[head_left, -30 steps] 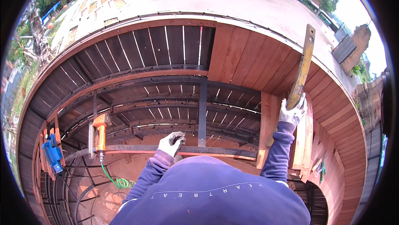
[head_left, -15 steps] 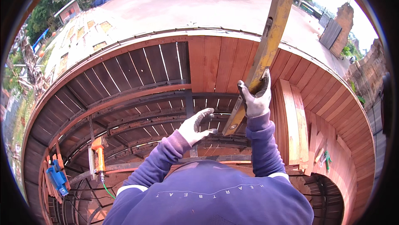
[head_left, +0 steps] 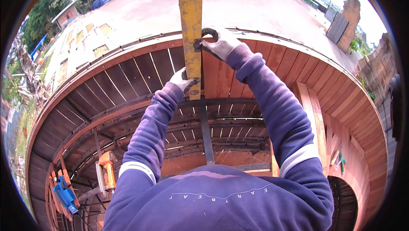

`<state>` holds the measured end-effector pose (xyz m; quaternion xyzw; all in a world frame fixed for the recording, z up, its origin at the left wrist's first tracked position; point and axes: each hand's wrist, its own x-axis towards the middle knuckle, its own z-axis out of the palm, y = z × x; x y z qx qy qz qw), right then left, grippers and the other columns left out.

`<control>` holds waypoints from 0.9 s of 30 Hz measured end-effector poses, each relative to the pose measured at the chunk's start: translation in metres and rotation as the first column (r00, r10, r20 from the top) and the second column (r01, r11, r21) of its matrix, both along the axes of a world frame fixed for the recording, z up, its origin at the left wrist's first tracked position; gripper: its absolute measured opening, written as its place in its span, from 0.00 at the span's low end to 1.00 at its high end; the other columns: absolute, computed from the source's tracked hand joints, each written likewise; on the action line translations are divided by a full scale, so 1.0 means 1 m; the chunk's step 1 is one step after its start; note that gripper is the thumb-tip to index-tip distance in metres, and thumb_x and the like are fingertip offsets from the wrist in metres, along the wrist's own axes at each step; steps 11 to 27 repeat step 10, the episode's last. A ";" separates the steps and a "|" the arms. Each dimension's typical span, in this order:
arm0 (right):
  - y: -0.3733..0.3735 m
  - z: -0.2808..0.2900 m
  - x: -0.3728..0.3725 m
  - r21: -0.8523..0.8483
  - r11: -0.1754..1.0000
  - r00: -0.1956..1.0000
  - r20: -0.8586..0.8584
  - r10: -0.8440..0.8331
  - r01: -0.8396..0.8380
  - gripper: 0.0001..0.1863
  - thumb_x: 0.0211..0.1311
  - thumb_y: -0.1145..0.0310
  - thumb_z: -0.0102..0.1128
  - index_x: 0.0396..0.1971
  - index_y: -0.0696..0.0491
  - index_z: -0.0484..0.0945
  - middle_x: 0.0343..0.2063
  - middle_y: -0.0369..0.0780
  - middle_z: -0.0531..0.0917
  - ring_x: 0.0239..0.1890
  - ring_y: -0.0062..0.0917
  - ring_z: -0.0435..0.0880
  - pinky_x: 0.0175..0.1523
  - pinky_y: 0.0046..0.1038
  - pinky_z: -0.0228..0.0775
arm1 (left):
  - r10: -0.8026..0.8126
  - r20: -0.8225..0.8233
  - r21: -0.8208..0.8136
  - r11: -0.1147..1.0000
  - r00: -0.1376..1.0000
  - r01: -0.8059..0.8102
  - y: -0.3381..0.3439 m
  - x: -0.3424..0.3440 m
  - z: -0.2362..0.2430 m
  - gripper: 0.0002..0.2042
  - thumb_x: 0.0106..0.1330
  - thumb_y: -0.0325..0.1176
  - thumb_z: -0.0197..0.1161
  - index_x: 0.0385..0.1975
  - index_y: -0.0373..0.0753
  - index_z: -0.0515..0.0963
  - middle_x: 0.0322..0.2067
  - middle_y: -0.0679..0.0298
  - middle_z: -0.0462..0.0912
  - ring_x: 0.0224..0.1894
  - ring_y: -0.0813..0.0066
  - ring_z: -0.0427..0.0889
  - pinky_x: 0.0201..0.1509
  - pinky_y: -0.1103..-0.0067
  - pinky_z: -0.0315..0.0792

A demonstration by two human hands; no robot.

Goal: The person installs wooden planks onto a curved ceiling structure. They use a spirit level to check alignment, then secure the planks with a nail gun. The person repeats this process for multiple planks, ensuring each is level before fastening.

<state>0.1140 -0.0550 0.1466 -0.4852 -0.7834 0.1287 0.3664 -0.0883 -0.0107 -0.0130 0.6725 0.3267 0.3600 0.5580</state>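
Note:
A worn yellow spirit level (head_left: pixel 190 22) stretches away from me over the edge of the curved wooden slats, its near end above the seam where dark slats meet reddish boards. My left hand (head_left: pixel 182 80), in a pale glove with dark fingertips, is closed round the level near that end. Farther up, my right hand (head_left: pixel 220 44), gloved alike, curls its thumb and fingers at the level's right edge. Beneath the level's right side lie the reddish boards (head_left: pixel 219 77). Bare dark slats (head_left: pixel 132 71) with bright gaps continue to the left.
At lower left hang an orange-and-silver nail gun (head_left: pixel 108 171) and a blue tool (head_left: pixel 64 194). Loose planks (head_left: pixel 313 111) lean at right, near a green-handled tool (head_left: pixel 342 162). Dark curved ribs and an upright metal bar (head_left: pixel 206 137) span the frame below my arms.
The spirit level has swung left and moved away from me, now straight ahead. My left hand, open before, has taken hold of it; my right hand has moved farther up its edge.

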 end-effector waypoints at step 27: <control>0.045 -0.028 0.009 0.148 0.986 0.984 0.145 -0.100 0.078 0.22 0.56 0.65 0.63 0.51 0.53 0.75 0.49 0.46 0.78 0.53 0.35 0.77 0.60 0.31 0.68 | -0.003 -0.210 -0.066 0.998 0.978 -0.011 0.040 0.018 -0.039 0.17 0.62 0.20 0.59 0.52 0.34 0.71 0.46 0.61 0.81 0.48 0.73 0.80 0.53 0.78 0.74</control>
